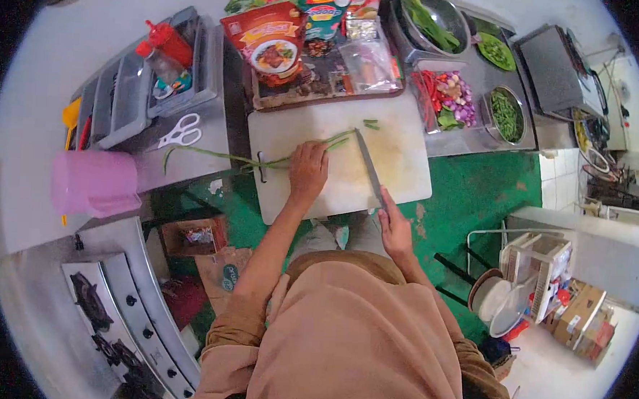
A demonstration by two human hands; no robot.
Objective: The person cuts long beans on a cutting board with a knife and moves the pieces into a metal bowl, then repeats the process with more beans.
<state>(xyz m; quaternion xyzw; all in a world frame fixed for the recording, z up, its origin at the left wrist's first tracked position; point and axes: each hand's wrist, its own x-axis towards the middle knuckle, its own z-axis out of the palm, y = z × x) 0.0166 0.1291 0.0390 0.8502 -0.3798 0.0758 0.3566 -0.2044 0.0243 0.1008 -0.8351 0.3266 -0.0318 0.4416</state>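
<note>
Long green beans [213, 154] lie across the left part of a white cutting board [400, 182], their tails reaching past its left edge. My left hand [308, 171] is closed over them, pressing them to the board. Their cut ends point right, toward the knife. In my right hand [394, 229] is the handle of a kitchen knife [370, 164], its blade slanting up and left with the tip near the bean ends. A few short cut pieces [370, 123] rest on the board just beyond the tip.
Behind the board is a tray [317, 102] with seasoning packets [270, 45]. To the right sit a container of chillies and shallots [448, 98], a bowl of chopped green beans [507, 115] and a metal bowl with leafy greens [444, 18]. White scissors [182, 131] and a pink pitcher [96, 182] are left.
</note>
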